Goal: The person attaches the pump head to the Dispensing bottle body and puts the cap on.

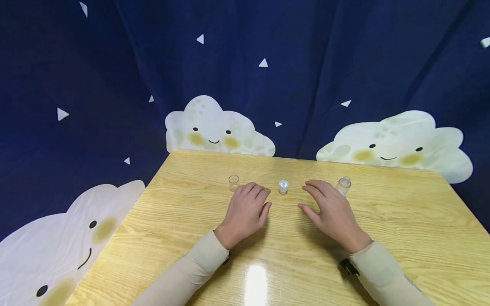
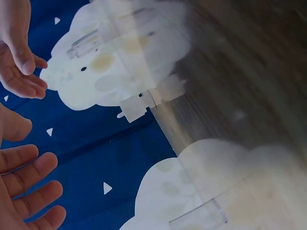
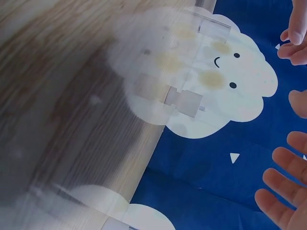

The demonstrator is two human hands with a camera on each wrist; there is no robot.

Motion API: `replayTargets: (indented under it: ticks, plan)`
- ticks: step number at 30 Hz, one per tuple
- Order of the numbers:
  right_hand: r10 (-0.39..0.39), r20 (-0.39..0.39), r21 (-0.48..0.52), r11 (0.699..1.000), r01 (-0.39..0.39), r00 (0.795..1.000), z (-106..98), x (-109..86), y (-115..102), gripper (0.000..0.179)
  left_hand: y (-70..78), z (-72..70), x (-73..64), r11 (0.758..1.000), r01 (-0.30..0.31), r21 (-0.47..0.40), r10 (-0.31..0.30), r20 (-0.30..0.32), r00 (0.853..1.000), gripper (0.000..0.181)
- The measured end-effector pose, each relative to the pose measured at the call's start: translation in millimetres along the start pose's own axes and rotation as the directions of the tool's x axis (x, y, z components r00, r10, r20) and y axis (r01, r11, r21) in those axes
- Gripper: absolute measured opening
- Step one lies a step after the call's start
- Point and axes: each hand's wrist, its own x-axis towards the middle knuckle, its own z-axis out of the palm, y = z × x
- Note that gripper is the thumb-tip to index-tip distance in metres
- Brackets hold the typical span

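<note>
On the wooden table, a small white fitting (image 1: 283, 187) with a round, shiny top stands between the two hands; in the left wrist view this fitting (image 2: 133, 108) has a short nub at one end. My left hand (image 1: 246, 211) hovers left of it, fingers loosely bent and holding nothing. Just beyond those fingers is a clear open cylinder (image 1: 234, 182). On the other side, my right hand (image 1: 330, 210) is spread apart, thumb away from the fingers, with nothing in it. Behind its knuckles stands a clear container (image 1: 344, 183) with a narrower top, its lower part hidden by the hand.
The light wooden table (image 1: 172, 212) ends at a dark blue curtain (image 1: 237, 63) printed with smiling clouds and white triangles. A bright glare patch lies on the tabletop between the forearms. Both sleeves are beige, with dark straps showing near the wrists.
</note>
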Motion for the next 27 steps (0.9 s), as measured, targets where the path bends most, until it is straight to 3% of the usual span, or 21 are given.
replayTargets:
  ticks: [5,9,12,16,19,22,27]
  plan:
    - [0.011,0.023,-0.008,1.000,-0.011,1.000,-1.2,-1.2,-1.0,0.048,0.0,-1.1,-0.6,0.999,0.016,-0.034,-0.016,-0.003,1.000,0.025]
    - [0.013,0.025,-0.008,1.000,-0.013,1.000,-1.4,-1.8,-1.4,0.046,0.0,-3.1,-0.6,0.983,0.070,-0.167,-0.065,0.038,0.997,0.028]
    - [-0.004,0.003,-0.006,1.000,0.004,1.000,-0.5,-1.9,-0.2,0.045,0.5,-4.6,-0.6,0.928,0.170,-0.331,-0.139,0.115,0.984,0.030]
    - [-0.011,-0.003,-0.009,1.000,0.011,1.000,-0.3,-2.9,1.4,0.045,1.0,-4.0,0.0,0.803,0.318,-0.503,-0.239,0.217,0.946,0.033]
    - [-0.011,0.005,-0.014,1.000,0.011,1.000,-0.3,-3.9,1.6,0.044,0.4,-1.9,-1.1,0.729,0.376,-0.571,-0.281,0.252,0.926,0.033]
    - [-0.011,0.009,-0.014,1.000,0.011,1.000,-0.1,-4.9,1.0,0.043,0.0,-0.6,-3.0,0.697,0.392,-0.600,-0.297,0.256,0.920,0.031]
    - [0.002,0.023,-0.018,1.000,-0.002,1.000,0.1,-6.5,-0.1,0.044,0.3,0.0,-5.2,0.695,0.379,-0.611,-0.293,0.241,0.925,0.029]
